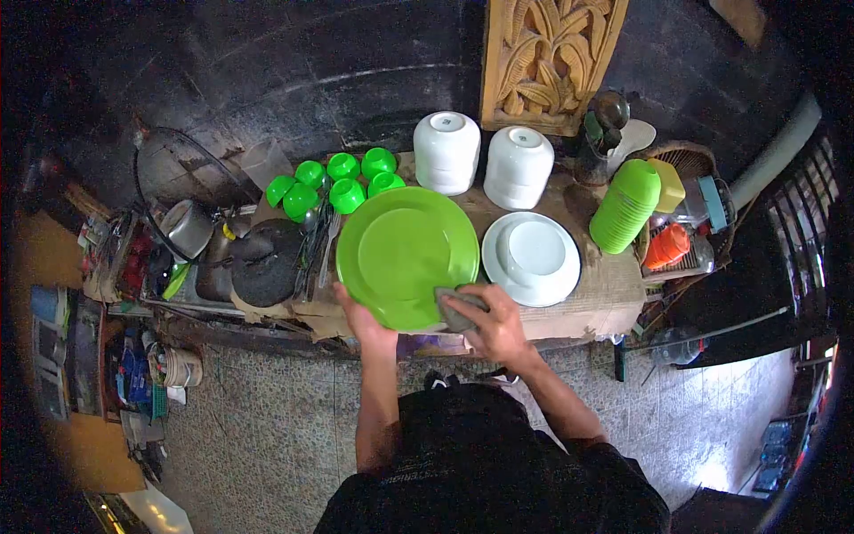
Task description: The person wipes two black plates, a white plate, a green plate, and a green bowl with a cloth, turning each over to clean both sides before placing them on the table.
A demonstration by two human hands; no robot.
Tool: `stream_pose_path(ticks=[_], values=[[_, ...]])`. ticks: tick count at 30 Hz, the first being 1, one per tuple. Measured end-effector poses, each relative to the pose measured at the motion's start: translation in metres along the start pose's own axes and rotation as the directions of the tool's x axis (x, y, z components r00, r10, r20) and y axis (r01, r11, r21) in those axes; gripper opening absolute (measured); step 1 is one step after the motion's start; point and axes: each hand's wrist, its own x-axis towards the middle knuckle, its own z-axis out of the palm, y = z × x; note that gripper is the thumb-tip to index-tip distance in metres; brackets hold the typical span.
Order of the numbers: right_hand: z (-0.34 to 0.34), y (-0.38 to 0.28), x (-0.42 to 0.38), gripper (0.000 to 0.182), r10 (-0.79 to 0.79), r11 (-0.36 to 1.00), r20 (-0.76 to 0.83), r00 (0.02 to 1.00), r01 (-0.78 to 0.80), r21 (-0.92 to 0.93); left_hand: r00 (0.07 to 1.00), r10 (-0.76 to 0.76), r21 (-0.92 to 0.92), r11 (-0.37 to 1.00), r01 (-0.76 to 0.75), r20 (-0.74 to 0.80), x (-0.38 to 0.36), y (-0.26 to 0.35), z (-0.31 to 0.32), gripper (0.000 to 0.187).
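Note:
A large lime-green plate [407,249] is held over the counter's front edge, its broad face toward me. My left hand [366,322] grips its lower left rim, with the fingers partly hidden behind it. At the lower right rim, my right hand [496,322] presses a grey cloth [457,308] against the plate. Just right of the green plate lie white plates [559,287] with a smaller round white dish [537,246] on top. Behind them stand two stacks of upturned white bowls [447,156]. Several bright green cups [348,195] sit at the back left, near loose cutlery [327,245].
Cardboard [609,294] covers the counter. To the right stand a stack of green cups [625,209], an orange cup [667,246] and a basket [685,158]. On the left are a stone mortar [267,271] and a metal pot [187,230]. A carved wooden panel [547,62] leans behind.

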Motion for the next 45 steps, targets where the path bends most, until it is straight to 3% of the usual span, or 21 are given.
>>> stream_pose_path(ticks=[6, 12, 15, 17, 22, 24, 25, 27, 28, 30, 32, 34, 35, 36, 37, 38, 40, 41, 42, 44, 45], values=[[0.000, 0.006, 0.003, 0.058, 0.109, 0.992, -0.145, 0.983, -0.116, -0.041, 0.997, 0.064, 0.031, 0.998, -0.062, -0.051, 0.002, -0.003, 0.002, 0.069], [0.026, -0.018, -0.013, 0.064, 0.090, 0.996, -0.008, 0.996, -0.090, -0.001, 0.990, 0.110, -0.007, 0.994, -0.111, -0.086, -0.001, -0.006, 0.006, 0.071], [0.036, -0.030, -0.012, 0.072, 0.014, 0.992, 0.074, 0.997, -0.023, 0.121, 0.996, 0.083, -0.047, 0.995, -0.082, 0.014, 0.006, -0.014, -0.013, 0.072], [0.032, -0.027, -0.010, 0.072, 0.008, 0.995, 0.076, 0.997, -0.015, 0.095, 0.997, 0.032, -0.032, 0.999, -0.034, -0.077, 0.006, -0.011, -0.008, 0.072], [0.010, -0.008, -0.004, 0.063, 0.070, 0.996, -0.017, 0.997, -0.069, 0.049, 0.994, 0.069, 0.005, 0.998, -0.069, -0.084, 0.002, -0.002, 0.001, 0.069], [0.004, 0.003, -0.003, 0.046, 0.246, 0.969, -0.218, 0.944, -0.236, 0.068, 0.995, 0.072, 0.039, 0.997, -0.070, -0.071, 0.004, -0.006, -0.005, 0.068], [-0.001, 0.008, -0.004, 0.046, 0.247, 0.969, -0.218, 0.944, -0.238, 0.066, 1.000, 0.029, 0.086, 0.996, -0.029, 0.001, 0.008, -0.012, -0.011, 0.065], [-0.011, 0.020, -0.006, 0.042, 0.443, 0.897, -0.370, 0.817, -0.405, 0.179, 0.997, -0.021, 0.135, 0.991, 0.011, 0.072, 0.010, -0.022, -0.013, 0.062], [-0.015, 0.028, -0.009, 0.042, 0.444, 0.896, -0.372, 0.815, -0.408, 0.175, 0.998, -0.062, 0.229, 0.972, 0.061, -0.003, 0.003, -0.030, -0.003, 0.057], [-0.021, 0.049, -0.021, 0.041, 0.640, 0.766, -0.422, 0.643, -0.492, 0.412, 0.992, -0.104, 0.320, 0.939, 0.123, -0.077, -0.005, -0.048, 0.019, 0.052], [-0.037, 0.058, -0.030, 0.037, 0.774, 0.625, -0.335, 0.538, -0.561, 0.543, 0.989, 0.089, 0.572, 0.820, -0.005, -0.119, -0.010, -0.068, 0.040, 0.039], [-0.041, 0.080, -0.046, 0.037, 0.798, 0.603, -0.396, 0.455, -0.597, 0.530, 0.999, 0.045, 0.627, 0.779, -0.018, -0.026, -0.004, -0.082, 0.040, 0.031], [-0.047, 0.090, -0.055, 0.037, 0.799, 0.602, -0.405, 0.445, -0.600, 0.527, 0.980, 0.081, 0.824, 0.532, -0.194, 0.179, 0.010, -0.093, 0.025, 0.030], [-0.054, 0.097, -0.060, 0.036, 0.826, 0.563, -0.407, 0.389, -0.597, 0.572, 0.923, 0.051, 0.895, 0.232, -0.382, 0.381, 0.019, -0.102, 0.018, 0.028], [-0.059, 0.101, -0.061, 0.035, 0.851, 0.524, -0.403, 0.336, -0.588, 0.617, 0.982, -0.127, 0.944, 0.317, -0.092, 0.138, 0.001, -0.093, 0.059, 0.029], [-0.064, 0.103, -0.062, 0.035, 0.851, 0.523, -0.407, 0.330, -0.590, 0.615, 0.981, -0.134, 0.944, 0.317, -0.091, 0.140, 0.006, -0.098, 0.064, 0.029], [-0.076, 0.106, -0.060, 0.032, 0.852, 0.513, -0.449, 0.269, -0.597, 0.617, 0.969, -0.240, 0.998, 0.011, -0.059, 0.060, 0.015, -0.110, 0.068, 0.031], [-0.079, 0.113, -0.062, 0.032, 0.857, 0.505, -0.438, 0.271, -0.609, 0.612, 0.969, -0.181, 0.980, -0.076, -0.183, 0.167, 0.032, -0.125, 0.048, 0.033], [-0.079, 0.123, -0.067, 0.032, 0.856, 0.505, -0.442, 0.267, -0.609, 0.611, 0.968, -0.187, 0.980, -0.075, -0.186, 0.169, 0.037, -0.132, 0.044, 0.033], [-0.076, 0.144, -0.076, 0.034, 0.862, 0.500, -0.424, 0.279, -0.613, 0.612, 0.875, -0.056, 0.830, -0.291, -0.476, 0.481, 0.043, -0.140, 0.042, 0.036], [-0.078, 0.150, -0.079, 0.034, 0.863, 0.498, -0.421, 0.279, -0.614, 0.613, 0.876, -0.055, 0.831, -0.293, -0.473, 0.479, 0.042, -0.141, 0.047, 0.036]])
